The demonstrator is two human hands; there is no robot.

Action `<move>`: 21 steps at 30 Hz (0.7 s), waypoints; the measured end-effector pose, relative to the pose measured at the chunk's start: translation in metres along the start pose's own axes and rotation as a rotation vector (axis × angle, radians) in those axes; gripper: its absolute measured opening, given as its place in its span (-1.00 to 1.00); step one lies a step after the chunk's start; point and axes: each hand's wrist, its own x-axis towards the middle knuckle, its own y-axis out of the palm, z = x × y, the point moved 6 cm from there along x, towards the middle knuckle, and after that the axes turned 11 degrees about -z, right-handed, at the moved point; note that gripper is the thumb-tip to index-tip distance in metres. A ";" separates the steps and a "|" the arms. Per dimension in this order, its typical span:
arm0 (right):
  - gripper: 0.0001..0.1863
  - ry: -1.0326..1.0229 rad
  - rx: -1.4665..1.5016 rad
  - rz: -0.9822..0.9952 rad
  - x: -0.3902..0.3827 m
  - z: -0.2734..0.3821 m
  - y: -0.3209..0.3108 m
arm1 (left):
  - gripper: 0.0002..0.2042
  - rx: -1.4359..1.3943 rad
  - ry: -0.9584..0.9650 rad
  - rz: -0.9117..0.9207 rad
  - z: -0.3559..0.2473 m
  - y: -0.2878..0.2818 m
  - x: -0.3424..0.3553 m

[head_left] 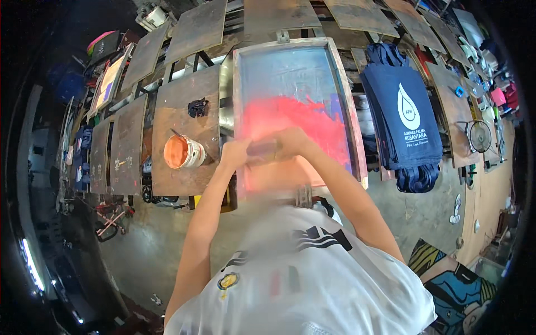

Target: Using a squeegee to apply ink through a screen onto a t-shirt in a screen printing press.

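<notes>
A screen-printing frame (341,84) with a pale wooden rim lies in front of me. Its mesh is blue at the far part and covered with wet pink-red ink (296,116) over the middle and near part. Both of my hands grip a squeegee (262,149), blurred by motion, across the inked mesh. My left hand (237,154) is closed at its left end and my right hand (292,142) at its right end. The squeegee's blade edge cannot be made out.
To the left, a white bucket (194,152) of orange ink with a stick in it stands on a brown board (162,125), near a crumpled black cloth (197,108). Dark blue printed tote bags (385,111) are stacked at the right. Beyond them is a small fan (479,137).
</notes>
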 end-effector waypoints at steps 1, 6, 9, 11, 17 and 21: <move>-0.29 0.030 0.030 -0.021 -0.005 -0.004 -0.003 | -0.27 -0.007 0.037 0.038 -0.005 -0.001 0.008; -0.32 0.089 0.075 -0.032 0.008 -0.025 -0.030 | -0.26 -0.088 0.220 -0.036 -0.016 -0.010 0.056; -0.36 0.172 -0.118 0.009 0.026 -0.043 -0.047 | -0.28 -0.084 0.262 -0.103 -0.016 -0.014 0.086; -0.38 0.186 -0.155 -0.069 0.039 -0.046 -0.059 | -0.32 -0.106 0.232 -0.184 -0.011 -0.015 0.100; -0.47 0.169 -0.244 0.020 0.060 -0.038 -0.062 | -0.42 -0.132 0.167 -0.295 -0.002 -0.015 0.096; -0.52 0.127 -0.246 -0.018 0.069 -0.034 -0.047 | -0.44 -0.136 0.064 -0.264 -0.007 -0.019 0.072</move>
